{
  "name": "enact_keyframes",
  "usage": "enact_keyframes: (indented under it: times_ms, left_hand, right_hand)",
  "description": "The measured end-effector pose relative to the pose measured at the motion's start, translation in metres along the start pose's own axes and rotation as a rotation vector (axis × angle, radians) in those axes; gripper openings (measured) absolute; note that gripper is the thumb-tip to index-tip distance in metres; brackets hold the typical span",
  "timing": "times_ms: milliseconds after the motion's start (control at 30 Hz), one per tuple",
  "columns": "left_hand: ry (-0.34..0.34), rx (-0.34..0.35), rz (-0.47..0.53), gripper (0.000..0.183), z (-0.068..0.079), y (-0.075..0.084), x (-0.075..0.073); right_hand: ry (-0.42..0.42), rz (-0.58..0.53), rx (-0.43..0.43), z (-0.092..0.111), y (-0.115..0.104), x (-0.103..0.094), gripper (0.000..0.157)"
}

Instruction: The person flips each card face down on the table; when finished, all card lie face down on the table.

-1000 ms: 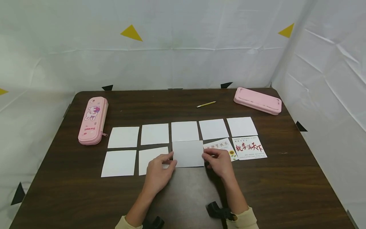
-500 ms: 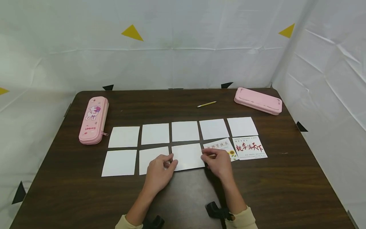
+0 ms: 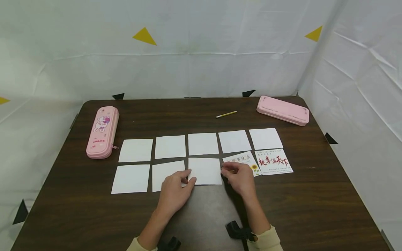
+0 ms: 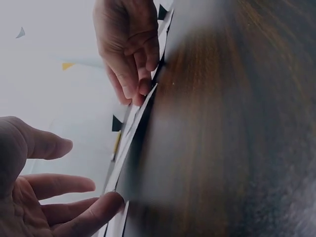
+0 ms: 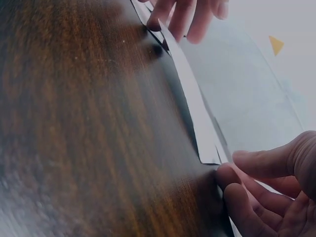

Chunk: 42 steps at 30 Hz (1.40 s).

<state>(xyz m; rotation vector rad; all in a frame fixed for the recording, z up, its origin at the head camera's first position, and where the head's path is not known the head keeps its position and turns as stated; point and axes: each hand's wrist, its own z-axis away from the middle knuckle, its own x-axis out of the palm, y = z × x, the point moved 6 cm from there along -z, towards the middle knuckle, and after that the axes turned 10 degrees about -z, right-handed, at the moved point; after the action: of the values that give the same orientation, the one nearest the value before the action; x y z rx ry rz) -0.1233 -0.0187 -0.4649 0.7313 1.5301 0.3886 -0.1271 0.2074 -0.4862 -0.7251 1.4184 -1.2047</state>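
Note:
A blank white card [image 3: 205, 171] lies in the middle of the near row, between my two hands. At its left edge is my left hand [image 3: 174, 191], thumb and fingers spread apart; the left wrist view has a fingertip [image 4: 114, 198] right at the card's edge. My right hand [image 3: 241, 178] stays by the right edge with loosely bent fingers. In the right wrist view the card's corner [image 5: 210, 160] shows free beside its thumb and forefinger. Partly behind the right hand is a printed card with a sunflower [image 3: 243, 160].
Another printed card [image 3: 274, 162] with red characters ends the near row at right. Blank cards [image 3: 203, 144] form the far row, and more [image 3: 130, 179] lie at left. Pink pencil cases stand at left [image 3: 102, 132] and back right [image 3: 283, 110]. A yellow pencil [image 3: 226, 114] lies behind.
The middle card, held up between both hands a second ago, has come down into the near row and lies straighter. Both hands let go of its edges and barely moved.

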Motion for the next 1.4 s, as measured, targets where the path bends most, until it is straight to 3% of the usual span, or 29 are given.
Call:
enact_keyframes:
  times_ms: [300,533,667,867,1033,1167,1400]
  left_hand:
    - [0.001,0.015,-0.01,0.032,0.002,0.004,-0.001]
    - [0.028,0.09,0.039,0.029,0.0,0.017,-0.004]
    - [-0.065,0.132,0.103,0.03,-0.002,0.029,0.007]
    - [-0.277,0.153,0.191,0.039,-0.003,0.05,0.041]
    - [-0.423,0.139,0.253,0.048,-0.009,0.068,0.066]
    - [-0.453,0.113,0.299,0.052,-0.015,0.076,0.076]
    - [-0.428,0.086,0.322,0.052,-0.018,0.08,0.08]
  right_hand:
    - [-0.005,0.0,-0.016,0.001,-0.002,-0.001,0.019]
    - [0.007,-0.01,-0.016,0.002,-0.007,-0.015,0.021]
    - [0.086,0.096,-0.028,0.0,-0.01,-0.038,0.023]
    - [0.256,0.346,0.027,-0.004,-0.002,-0.074,0.026]
    - [0.269,0.417,0.067,-0.005,0.004,-0.083,0.029]
    - [0.262,0.429,0.081,-0.006,0.007,-0.084,0.029]
    - [0.253,0.422,0.1,-0.007,0.01,-0.085,0.031]
